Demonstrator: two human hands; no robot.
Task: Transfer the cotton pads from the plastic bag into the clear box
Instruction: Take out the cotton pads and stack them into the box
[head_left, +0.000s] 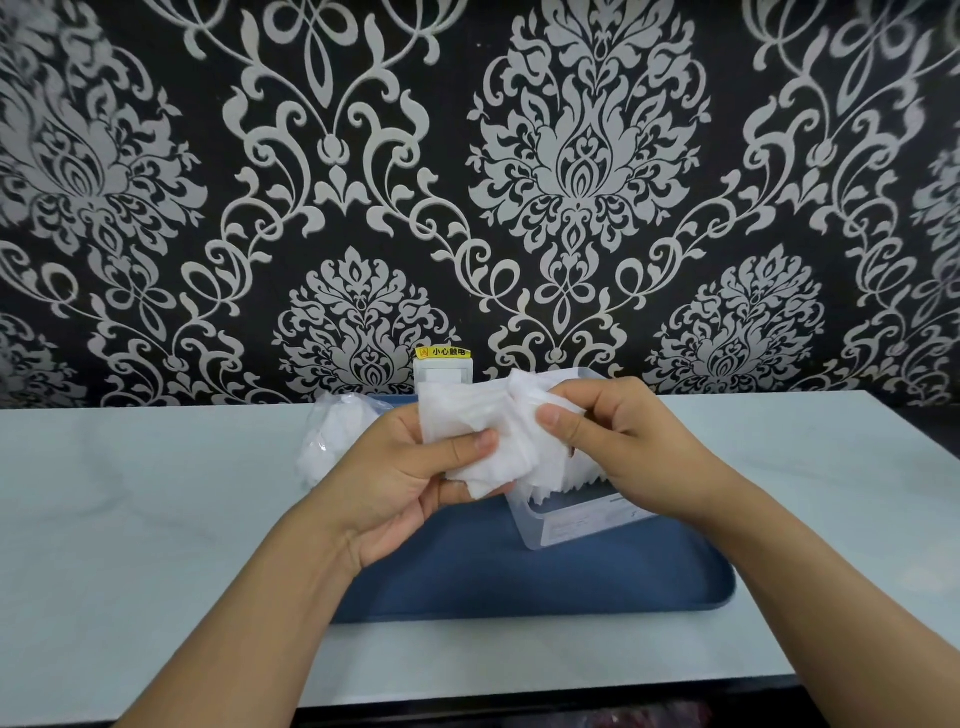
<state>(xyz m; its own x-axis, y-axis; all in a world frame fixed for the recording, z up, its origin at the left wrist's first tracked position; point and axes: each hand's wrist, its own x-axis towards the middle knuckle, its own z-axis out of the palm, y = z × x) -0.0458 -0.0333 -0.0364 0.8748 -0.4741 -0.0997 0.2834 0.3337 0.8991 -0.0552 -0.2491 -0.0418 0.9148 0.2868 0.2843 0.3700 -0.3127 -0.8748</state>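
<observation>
Seen from a head-worn camera looking down, two bare hands meet above a blue tray (545, 582) that lies on a pale bench (130, 519). Between them they hold a thick bunch of white cotton pads (483, 415), fanned and a little rumpled.

The left hand (400, 488) is closed around the lower left part of the bunch, its thumb pressed flat across the front of the pads and its fingers curled behind them. The right hand (623, 447) is closed on the right side of the same bunch, thumb on the front near the top and fingers wrapped round the far edge. Both forearms reach in from the bottom of the view.

The bunch is held in the air, directly over the near left corner of a clear box (576, 525). The box stands on the tray, mostly hidden behind the right hand. More pads already stand on edge inside it, their jagged white edges showing just below the right hand. A pale label shows through its front wall.

A plastic bag (332, 431) with more white pads inside lies at the tray's far left corner, partly behind the left hand.

Behind the bench rises a wall covered in black wallpaper (587, 156) with a silver floral pattern. A white socket (444, 371) with a small yellow sticker above it sits on that wall, just above the held pads.
</observation>
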